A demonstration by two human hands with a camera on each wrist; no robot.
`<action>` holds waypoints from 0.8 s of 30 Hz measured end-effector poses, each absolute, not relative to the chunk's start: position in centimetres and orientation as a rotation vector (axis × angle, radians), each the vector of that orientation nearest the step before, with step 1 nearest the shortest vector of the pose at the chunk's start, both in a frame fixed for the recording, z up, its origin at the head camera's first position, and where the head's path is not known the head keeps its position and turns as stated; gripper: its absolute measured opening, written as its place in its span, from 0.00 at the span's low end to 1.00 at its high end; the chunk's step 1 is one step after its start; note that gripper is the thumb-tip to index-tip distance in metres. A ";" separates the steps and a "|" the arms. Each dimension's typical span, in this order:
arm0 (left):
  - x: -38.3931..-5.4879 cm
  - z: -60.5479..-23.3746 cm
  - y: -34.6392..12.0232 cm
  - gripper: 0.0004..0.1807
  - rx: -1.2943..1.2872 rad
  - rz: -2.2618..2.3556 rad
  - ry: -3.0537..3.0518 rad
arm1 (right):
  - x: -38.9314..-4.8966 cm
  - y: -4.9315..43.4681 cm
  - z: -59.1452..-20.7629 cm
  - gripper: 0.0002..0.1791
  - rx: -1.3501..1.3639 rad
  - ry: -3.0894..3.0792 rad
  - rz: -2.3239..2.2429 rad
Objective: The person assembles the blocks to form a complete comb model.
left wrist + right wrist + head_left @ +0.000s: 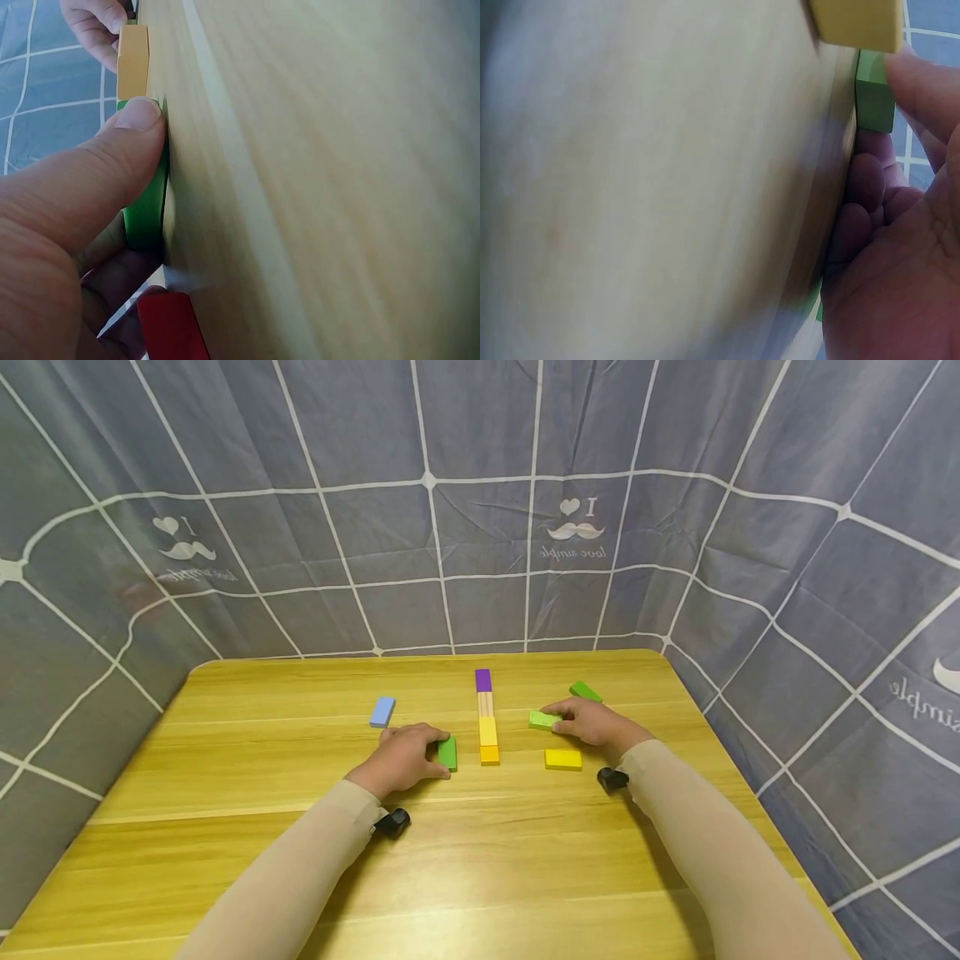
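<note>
My left hand (401,758) grips a green block (447,754) lengthwise, its thumb (139,116) at the near end and fingers at the far end. To the right, my right hand (592,724) pinches a light green block (542,720) between thumb and fingers, low over the table. Between the hands runs a straight row of blocks: a purple block (483,680) at the far end, a plain wood-coloured block (486,704), then a yellow block (487,731) toward the orange near end. In the left wrist view a red block (172,326) lies beside the fingers; the hand hides it from the head view.
A blue block (382,712) lies beyond my left hand. A darker green block (585,692) sits just behind my right hand, and a yellow block (562,760) lies in front of it. A grey checked curtain (480,527) surrounds the wooden table (480,877) at the back and sides.
</note>
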State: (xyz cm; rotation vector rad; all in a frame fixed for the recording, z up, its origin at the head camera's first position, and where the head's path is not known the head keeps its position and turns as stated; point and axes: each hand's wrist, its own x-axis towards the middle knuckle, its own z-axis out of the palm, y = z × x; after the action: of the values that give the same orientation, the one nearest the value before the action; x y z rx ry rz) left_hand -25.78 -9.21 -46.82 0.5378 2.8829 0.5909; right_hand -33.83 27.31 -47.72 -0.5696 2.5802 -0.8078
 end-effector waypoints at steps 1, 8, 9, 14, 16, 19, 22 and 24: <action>-25.7 -46.8 -9.2 0.39 0.537 0.590 2.883 | -33.8 27.3 -47.7 0.26 -0.571 2.584 -0.802; -25.6 -46.7 -9.2 0.39 0.530 0.608 2.879 | -33.8 27.3 -47.7 0.26 -0.573 2.584 -0.801; -25.6 -46.6 -9.2 0.39 0.529 0.609 2.880 | -33.8 27.3 -47.7 0.25 -0.573 2.583 -0.801; -25.5 -46.5 -9.2 0.39 0.529 0.610 2.878 | -33.9 27.3 -47.7 0.25 -0.572 2.577 -0.809; -25.5 -46.5 -9.2 0.39 0.528 0.613 2.876 | -33.9 27.3 -47.7 0.25 -0.573 2.577 -0.812; -25.5 -46.4 -9.2 0.39 0.524 0.613 2.874 | -33.9 27.4 -47.7 0.25 -0.574 2.578 -0.812; -25.5 -46.5 -9.2 0.39 0.523 0.609 2.874 | -33.9 27.4 -47.7 0.26 -0.575 2.577 -0.808; -25.5 -46.5 -9.2 0.39 0.525 0.603 2.874 | -33.9 27.4 -47.6 0.26 -0.571 2.577 -0.806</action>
State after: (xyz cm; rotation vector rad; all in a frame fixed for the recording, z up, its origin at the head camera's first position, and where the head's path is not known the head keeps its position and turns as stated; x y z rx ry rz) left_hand -25.50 -9.17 -46.45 0.5253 2.8742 0.6032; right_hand -33.91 27.37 -47.65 -0.5710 2.5769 -0.8064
